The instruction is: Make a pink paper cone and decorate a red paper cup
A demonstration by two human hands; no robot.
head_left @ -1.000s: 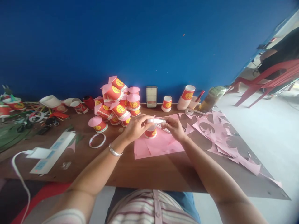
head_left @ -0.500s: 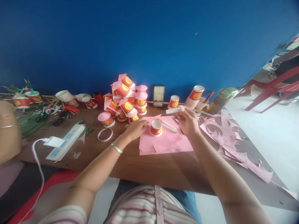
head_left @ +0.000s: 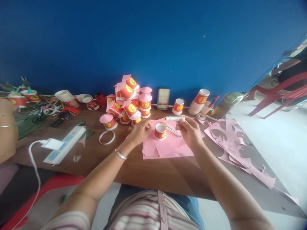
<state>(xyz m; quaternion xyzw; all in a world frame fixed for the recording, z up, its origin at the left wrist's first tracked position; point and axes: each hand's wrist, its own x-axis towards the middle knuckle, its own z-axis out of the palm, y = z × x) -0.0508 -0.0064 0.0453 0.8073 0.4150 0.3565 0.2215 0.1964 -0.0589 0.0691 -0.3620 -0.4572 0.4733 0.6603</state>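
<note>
A short red paper cup with a yellow emblem stands mouth up on a stack of pink paper sheets. My right hand is closed around one end of a white capped tube, which lies level above the sheets; it resembles a glue stick. Left of the cup, my left hand hovers with loosely curved fingers apart, and I see nothing in them. Beyond the cup, a pair of white pens rests on the paper.
Pink-topped cups are piled behind my left hand. A tape roll and power strip lie leftward. Cut paper scraps cover the right side, near a jar. Another person's arm rests at far left.
The white tube and my right hand have moved slightly left and lower. My left hand has turned, its fingers now more curled beside the cup.
</note>
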